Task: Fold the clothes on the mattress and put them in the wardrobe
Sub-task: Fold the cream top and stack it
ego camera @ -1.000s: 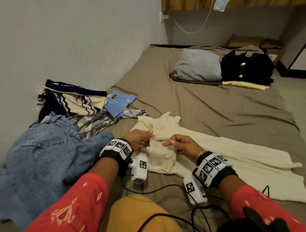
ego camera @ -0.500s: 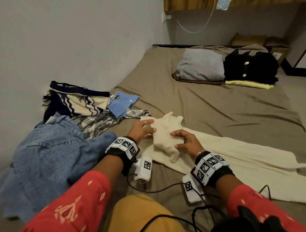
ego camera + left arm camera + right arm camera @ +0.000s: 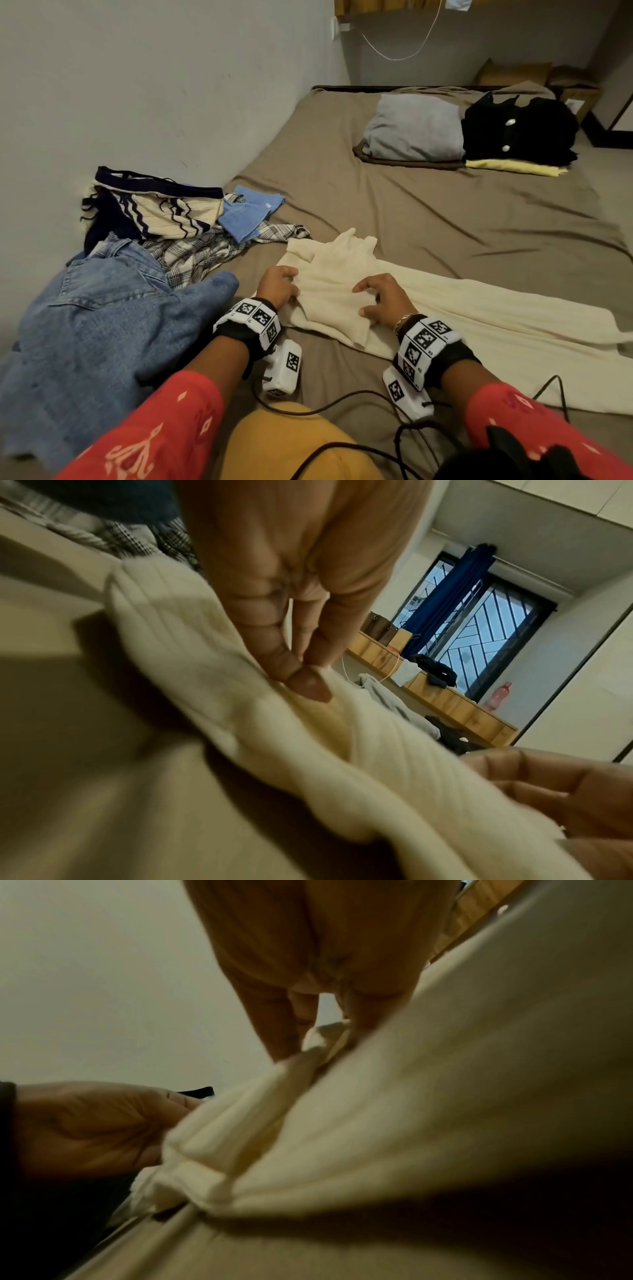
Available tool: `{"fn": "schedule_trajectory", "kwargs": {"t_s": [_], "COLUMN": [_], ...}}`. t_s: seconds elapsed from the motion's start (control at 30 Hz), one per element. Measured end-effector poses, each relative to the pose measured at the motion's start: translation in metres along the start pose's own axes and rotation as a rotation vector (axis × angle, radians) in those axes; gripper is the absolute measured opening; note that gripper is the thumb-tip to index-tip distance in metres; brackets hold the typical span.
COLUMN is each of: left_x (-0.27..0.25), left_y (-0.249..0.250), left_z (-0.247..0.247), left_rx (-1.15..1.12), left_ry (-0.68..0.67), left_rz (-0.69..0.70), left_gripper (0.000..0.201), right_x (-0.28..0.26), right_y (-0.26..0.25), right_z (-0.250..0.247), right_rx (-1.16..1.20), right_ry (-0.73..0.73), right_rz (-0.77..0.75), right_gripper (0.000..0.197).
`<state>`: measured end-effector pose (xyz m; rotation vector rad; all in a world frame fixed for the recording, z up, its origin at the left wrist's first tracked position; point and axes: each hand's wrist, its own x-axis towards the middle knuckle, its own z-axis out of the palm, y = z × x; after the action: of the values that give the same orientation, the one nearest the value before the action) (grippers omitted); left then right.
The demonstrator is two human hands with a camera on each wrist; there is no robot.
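Nearest the camera: red patterned sleeves [image 3: 164, 431] and a yellow-clad knee [image 3: 284, 442], w/ black cables [image 3: 342, 404] trailing over the sheet. Both wrists carry marker-tagged bands. Left hand [image 3: 279, 286] sits on the left edge of the cream ribbed garment [image 3: 329, 291]; in the left wrist view its fingers [image 3: 284, 658] point down and thumb + forefinger pinch a ridge of the knit. Right hand [image 3: 385, 299] is on the same garment, just right of the left, fingers bent and spread, tips pressing the cloth; right wrist view shows a small tuck of cream fabric caught between its fingertips [image 3: 366, 1020], though that view is blurred. Garment lies flat on the brown mattress [image 3: 428, 222], folded part betw. the hands, the rest stretching away to the right. Left of it, touching the left forearm area: blue jeans [image 3: 96, 329], then a plaid shirt [image 3: 195, 253], a light blue cloth [image 3: 250, 216] and a navy/cream striped piece [image 3: 154, 209] against the wall [image 3: 137, 85]. Far end of mattress: grey folded item [image 3: 414, 132] atop a brown one, beside it a black buttoned garment [image 3: 520, 130] on a yellow one [image 3: 513, 168]. White cable [image 3: 404, 51] hangs on the back wall.
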<state>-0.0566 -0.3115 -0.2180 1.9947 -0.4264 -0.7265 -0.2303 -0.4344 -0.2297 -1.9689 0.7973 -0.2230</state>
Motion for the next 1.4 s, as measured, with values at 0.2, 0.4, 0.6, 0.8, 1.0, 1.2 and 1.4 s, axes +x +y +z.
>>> {"fn": "schedule_trajectory", "kwargs": {"t_s": [0.2,0.4,0.6,0.8,1.0,1.2,1.4], "left_x": [-0.021,-0.01,-0.005,0.021,0.051,0.057,0.067], "left_y": [0.015,0.018,0.015,0.047,0.048,0.06,0.088], "left_z": [0.001,0.0,-0.001,-0.007,0.019,0.03,0.022], "left_rx": [-0.266,-0.119,0.294,0.404,0.418,0.809,0.681], "left_ry": [-0.252,-0.226,-0.17,-0.007,-0.078,-0.181,-0.157], "left_rz": [-0.206,-0.062,-0.035,0.33,0.175,0.144,0.287], "left_gripper": [0.042,0.034,0.015,0.024,0.025,0.03,0.026], "right_x": [-0.004,-0.003,0.004,0.043,0.065,0.066,0.057], "right_y": [0.002,-0.001,-0.017,-0.031,-0.017,-0.019,-0.03], "right_z": [-0.004,-0.005,-0.015,-0.057,-0.037,-0.039,-0.055], "right_rx": [0.182,0.188,-0.411,0.044,0.203,0.158,0.255], "right_ry": [-0.05,0.061,-0.209,0.058,0.021,-0.022,0.067], "right_rz": [0.021,-0.026,0.05,0.283,0.512,0.384,0.181], "right_gripper": [0.049,0.039,0.027,0.02,0.024,0.024,0.004]}}
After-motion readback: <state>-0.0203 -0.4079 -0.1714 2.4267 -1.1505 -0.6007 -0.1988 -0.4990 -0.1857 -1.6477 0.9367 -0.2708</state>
